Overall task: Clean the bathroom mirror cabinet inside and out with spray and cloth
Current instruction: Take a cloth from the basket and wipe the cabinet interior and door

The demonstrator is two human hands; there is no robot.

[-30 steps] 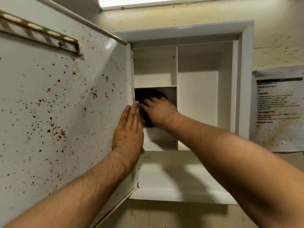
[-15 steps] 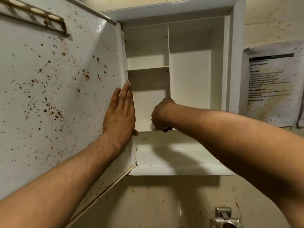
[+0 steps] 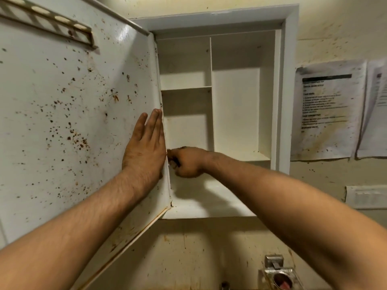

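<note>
While the left grip [image 3: 144, 151] lies flat on the door [image 3: 62, 122], the right grip [image 3: 186, 162] clutches a dark cloth [image 3: 176, 162].

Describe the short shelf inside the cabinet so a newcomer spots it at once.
Start at the white wall cabinet with its door swung open leftward. A vertical divider splits it into two columns; the short shelf crosses the narrower left one, above the right hand. It is the only board partway up: the right column runs undivided.

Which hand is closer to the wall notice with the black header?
Right. The right hand, gripping a dark cloth, is inside the cabinet, left of the notice; the left hand lies flat on the open door, farther left.
</note>
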